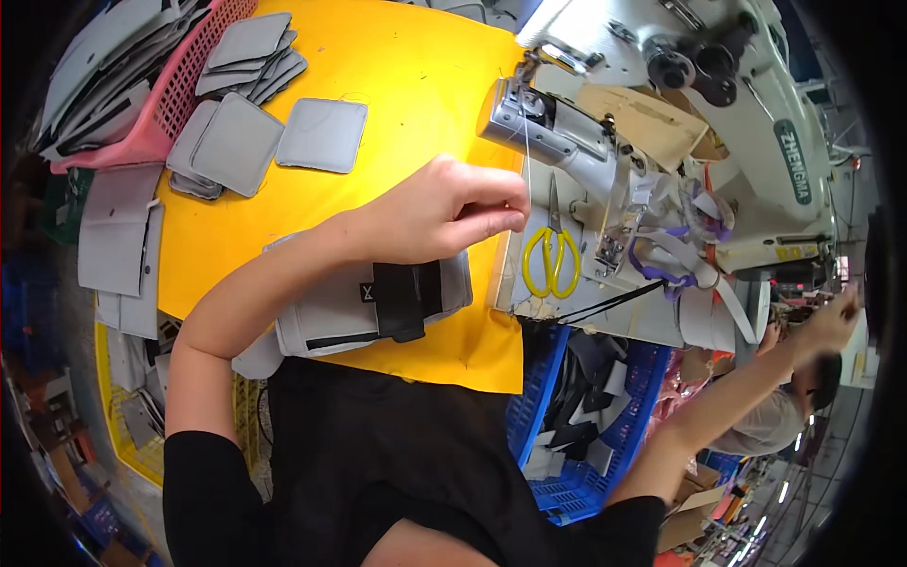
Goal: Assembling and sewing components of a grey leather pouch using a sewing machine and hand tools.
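Observation:
My left hand [463,208] reaches over the yellow work surface, its thumb and forefinger pinched together. A thin white thread [528,156] runs from the sewing machine's [557,128] arm end down to those fingertips. Beneath my left forearm lies a grey fabric pouch [340,307] with a black strap [400,300] across it. Yellow-handled scissors [551,260] rest on the machine bed, just right of my left hand. Raised at the far right, beside the machine, is my right hand [831,326]; its fingers look curled together, but blur hides whatever they hold.
Grey square fabric pieces [321,135] lie on the yellow sheet [425,76], with more stacked behind. A pink basket [175,104] of panels stands back left. Below are a blue crate [539,378] of scraps and a yellow crate [113,406]. Another person [770,416] sits at the right.

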Motion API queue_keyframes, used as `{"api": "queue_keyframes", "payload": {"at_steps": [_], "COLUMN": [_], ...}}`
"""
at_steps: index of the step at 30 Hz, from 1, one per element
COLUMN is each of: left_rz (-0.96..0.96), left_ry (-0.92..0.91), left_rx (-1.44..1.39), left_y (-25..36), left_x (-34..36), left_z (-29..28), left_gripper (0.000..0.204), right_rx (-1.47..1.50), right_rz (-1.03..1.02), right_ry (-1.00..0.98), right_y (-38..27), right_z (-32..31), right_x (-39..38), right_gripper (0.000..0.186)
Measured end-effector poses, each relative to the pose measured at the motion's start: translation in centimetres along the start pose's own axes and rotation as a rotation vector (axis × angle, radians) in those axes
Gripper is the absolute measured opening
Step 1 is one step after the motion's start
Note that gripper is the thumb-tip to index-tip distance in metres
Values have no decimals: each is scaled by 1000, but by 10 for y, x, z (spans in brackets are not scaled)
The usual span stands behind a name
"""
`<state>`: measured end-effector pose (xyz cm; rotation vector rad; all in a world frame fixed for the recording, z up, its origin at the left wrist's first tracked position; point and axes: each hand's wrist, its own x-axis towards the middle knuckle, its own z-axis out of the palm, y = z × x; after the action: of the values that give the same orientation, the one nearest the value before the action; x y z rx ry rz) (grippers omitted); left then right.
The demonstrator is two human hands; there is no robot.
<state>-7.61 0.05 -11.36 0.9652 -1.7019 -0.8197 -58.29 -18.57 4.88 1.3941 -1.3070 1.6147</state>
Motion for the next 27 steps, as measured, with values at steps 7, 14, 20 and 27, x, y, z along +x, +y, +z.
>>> {"api": "queue_keyframes", "payload": {"at_steps": [7,14,20,27], "left_rz": [-33,11,-250,-451], "left_ry": [-81,-72,-49,160], "left_rx": [-88,-118,-392,-1234], "left_y": [-12,-22,-15,-27], "left_x": [-5,-6,5,16], "left_z": [4,1,-19,-30], "left_gripper": [6,6,12,17], "right_rx": [537,533,685,696], "right_rz": [-44,-2,68,48], "right_ry": [-858,-841,-895,-926], "right_y": [-291,-347,-342,-331], "right_z": [-23,39,16,-39], "right_x": [-198,-237,-248,-260], "right_gripper": [13,14,7,20]}}
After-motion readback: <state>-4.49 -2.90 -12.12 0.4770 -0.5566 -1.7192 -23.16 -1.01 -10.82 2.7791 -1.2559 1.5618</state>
